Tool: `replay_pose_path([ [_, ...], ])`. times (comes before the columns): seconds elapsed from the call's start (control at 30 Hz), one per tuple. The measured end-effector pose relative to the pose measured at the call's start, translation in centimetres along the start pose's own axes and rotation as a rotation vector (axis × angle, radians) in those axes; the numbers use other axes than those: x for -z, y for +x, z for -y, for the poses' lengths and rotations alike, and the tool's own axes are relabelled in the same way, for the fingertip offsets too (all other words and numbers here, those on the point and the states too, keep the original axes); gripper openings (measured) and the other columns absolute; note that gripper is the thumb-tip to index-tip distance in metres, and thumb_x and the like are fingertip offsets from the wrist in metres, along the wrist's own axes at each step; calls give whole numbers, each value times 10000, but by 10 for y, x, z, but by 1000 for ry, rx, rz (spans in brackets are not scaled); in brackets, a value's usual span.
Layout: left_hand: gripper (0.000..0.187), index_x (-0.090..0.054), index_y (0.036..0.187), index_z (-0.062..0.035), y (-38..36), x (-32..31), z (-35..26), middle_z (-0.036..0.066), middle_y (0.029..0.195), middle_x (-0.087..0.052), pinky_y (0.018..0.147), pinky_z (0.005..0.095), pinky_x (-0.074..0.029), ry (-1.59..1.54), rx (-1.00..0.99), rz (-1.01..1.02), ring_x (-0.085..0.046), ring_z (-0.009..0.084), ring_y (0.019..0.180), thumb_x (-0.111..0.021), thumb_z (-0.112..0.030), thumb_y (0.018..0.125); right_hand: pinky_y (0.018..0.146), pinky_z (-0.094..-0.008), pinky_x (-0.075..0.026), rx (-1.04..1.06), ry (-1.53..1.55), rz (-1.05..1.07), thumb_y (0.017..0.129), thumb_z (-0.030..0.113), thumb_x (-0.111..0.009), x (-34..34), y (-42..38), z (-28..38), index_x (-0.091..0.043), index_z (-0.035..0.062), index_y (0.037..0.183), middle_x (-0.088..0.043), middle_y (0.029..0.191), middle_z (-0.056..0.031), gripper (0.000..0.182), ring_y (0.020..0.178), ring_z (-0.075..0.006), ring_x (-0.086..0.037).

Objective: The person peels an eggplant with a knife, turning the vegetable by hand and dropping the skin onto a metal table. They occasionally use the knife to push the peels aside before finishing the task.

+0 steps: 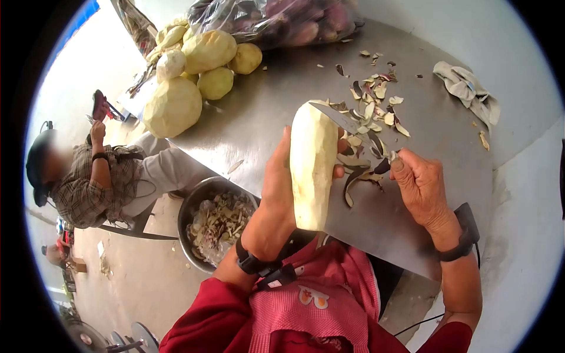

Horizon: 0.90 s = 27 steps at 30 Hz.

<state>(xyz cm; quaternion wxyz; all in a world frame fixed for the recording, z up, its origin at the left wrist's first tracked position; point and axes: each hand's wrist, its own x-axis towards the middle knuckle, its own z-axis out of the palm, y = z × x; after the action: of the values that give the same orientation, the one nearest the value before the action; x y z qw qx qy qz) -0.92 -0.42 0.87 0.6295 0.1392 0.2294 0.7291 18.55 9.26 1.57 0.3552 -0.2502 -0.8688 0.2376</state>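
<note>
A long, pale, peeled vegetable (312, 167) stands lengthwise in my left hand (278, 191), whose fingers wrap round its far side. The closed fingers of my right hand (421, 188) hold a knife (338, 116), its blade reaching left to the upper end of the vegetable. Its handle is mostly hidden by my fingers. Dark-skinned peelings (376, 97) lie on the metal table (265, 117) beyond and beneath the blade. Both my wrists wear black straps.
Several peeled vegetables (173, 107) are piled at the table's far left, beside a clear bag of purple ones (282, 20). A white cloth (468, 88) lies at the right edge. Below left stands a metal bowl of peelings (220, 226). Another person (97, 176) sits at the left.
</note>
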Motion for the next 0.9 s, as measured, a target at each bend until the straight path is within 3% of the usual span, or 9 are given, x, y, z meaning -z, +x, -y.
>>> replay_pose_path([
  [0.13, 522, -514, 1222, -41, 1, -2, 0, 147, 983, -636, 648, 325, -523, 28, -35, -104, -612, 256, 717, -306, -451, 975, 453, -334, -344, -25, 30, 22, 923, 270, -574, -2, -1, 4, -435, 18, 697, -421, 541, -116, 365, 468, -263, -366],
  [0.3, 543, -536, 1182, -44, 1, 6, 0, 152, 921, -643, 625, 329, -526, 66, -16, -40, -617, 262, 683, -314, -486, 958, 449, -320, -337, 58, 10, 15, 924, 278, -573, -2, 0, 4, -433, 25, 673, -406, 521, -106, 383, 453, -234, -362],
  [0.33, 561, -528, 1200, -42, 4, 11, 0, 147, 958, -639, 647, 326, -530, 41, 13, 44, -629, 256, 739, -318, -499, 951, 449, -320, -337, 64, 13, 15, 924, 278, -573, -2, 0, 4, -433, 25, 673, -406, 521, -106, 383, 453, -234, -362],
  [0.43, 546, -501, 1232, -24, 1, -2, 2, 214, 1057, -597, 636, 340, -519, -16, -43, -38, -586, 269, 854, -362, -475, 957, 447, -310, -328, 13, 0, -9, 928, 284, -571, -1, 0, 1, -432, 21, 665, -393, 514, -99, 397, 447, -194, -359],
  [0.6, 629, -466, 1256, 16, -4, -2, 0, 211, 1116, -578, 658, 321, -533, 53, -46, -1, -588, 263, 880, -472, -498, 894, 470, -277, -352, -82, 83, -69, 937, 283, -564, -1, 1, 1, -469, -1, 691, -451, 531, -73, 388, 496, -105, -397],
  [0.67, 602, -477, 1244, -1, -9, 0, -14, 162, 985, -621, 677, 303, -537, 210, -53, -1, -633, 230, 836, -493, -472, 869, 479, -270, -362, -62, 74, -98, 943, 280, -555, -3, 2, -6, -480, -5, 699, -472, 540, -69, 382, 506, -103, -414],
  [0.77, 668, -433, 1244, 88, -26, -10, -68, 219, 1074, -578, 726, 368, -540, 430, -402, 28, -620, 301, 896, -510, -446, 849, 495, -261, -377, -69, 76, -112, 952, 277, -539, -2, 1, -5, -496, -11, 708, -500, 551, -64, 380, 522, -102, -442],
  [0.9, 598, -435, 1239, 110, -52, 8, -121, 244, 1065, -591, 884, 408, -513, 510, -521, -50, -618, 335, 971, -468, -381, 898, 502, -261, -381, -68, 66, -90, 957, 286, -526, 0, 3, -2, -497, -17, 700, -510, 554, -64, 398, 532, -104, -458],
])
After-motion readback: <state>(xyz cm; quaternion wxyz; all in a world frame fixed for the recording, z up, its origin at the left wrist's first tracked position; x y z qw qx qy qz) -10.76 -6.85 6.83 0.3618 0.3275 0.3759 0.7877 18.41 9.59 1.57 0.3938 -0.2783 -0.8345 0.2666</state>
